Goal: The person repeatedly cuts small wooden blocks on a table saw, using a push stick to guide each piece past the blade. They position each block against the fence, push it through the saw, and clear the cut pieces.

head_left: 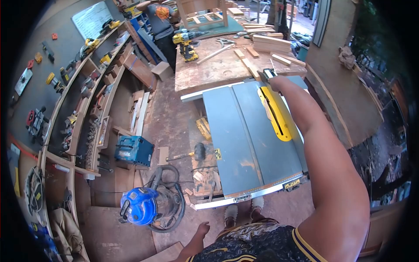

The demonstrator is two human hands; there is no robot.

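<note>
My right hand point(275, 83) reaches to the far edge of the grey table saw point(227, 131), its fingers closed around a dark tool point(265, 75) whose exact kind I cannot make out. A light wood strip point(247, 64) lies just beyond, its near end by that tool. Below the hand is the saw's yellow throat plate point(279, 118) with its dark slot. My left hand point(203, 228) hangs low near my body, away from the saw, its fingers loosely curled and small in view; nothing shows in it.
A wooden workbench point(196, 76) beyond the saw bears a yellow drill point(187, 46) and wood pieces. A blue vacuum point(142, 207) with its hose stands at the left, near a teal toolbox point(134, 150). Shelves line the left wall. Another person point(161, 22) stands behind the bench.
</note>
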